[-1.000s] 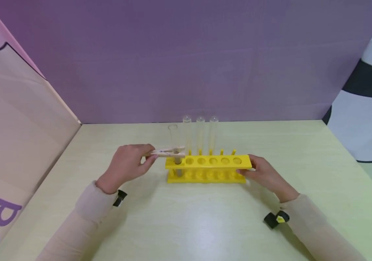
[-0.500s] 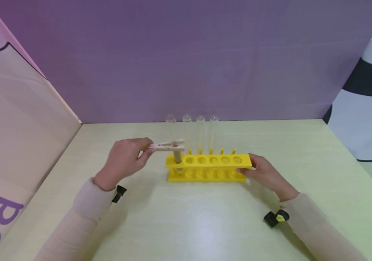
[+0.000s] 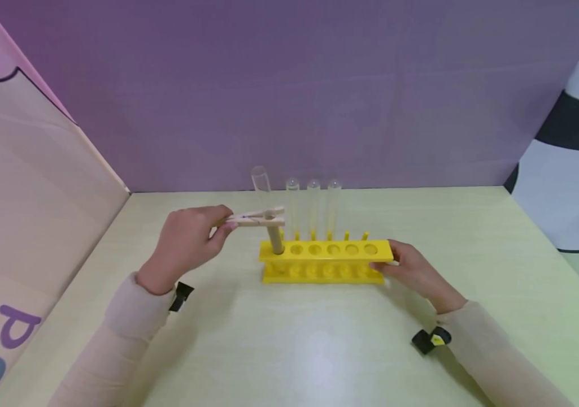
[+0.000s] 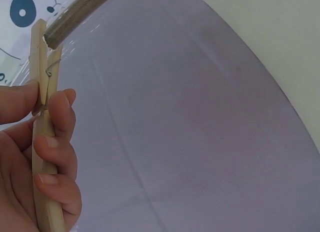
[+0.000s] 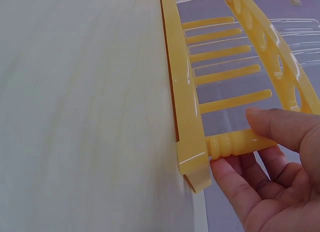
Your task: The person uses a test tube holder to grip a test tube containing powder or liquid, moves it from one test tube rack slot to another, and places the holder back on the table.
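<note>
My left hand (image 3: 187,237) grips the handle of a wooden test tube holder (image 3: 255,218), fingers curled round it in the left wrist view. The holder's jaws are around a clear glass test tube (image 3: 276,240) with grey-brown contents in its lower part. This tube leans slightly left, and its lower end is in the leftmost hole of the yellow test tube rack (image 3: 325,259). At the rack's right end, my right hand (image 3: 416,277) holds the end post (image 5: 240,143) between thumb and fingers, as the right wrist view shows.
Three clear test tubes (image 3: 313,206) stand upside down on pegs along the rack's back. Further pegs (image 3: 347,235) to their right are bare. Behind the pale table (image 3: 320,339) rises a purple backdrop (image 3: 289,96), with printed panels at both sides.
My left hand has moved up and slightly left, raising the holder and the test tube partway out of the rack's hole. The tube now leans more. My right hand and the rack stay put.
</note>
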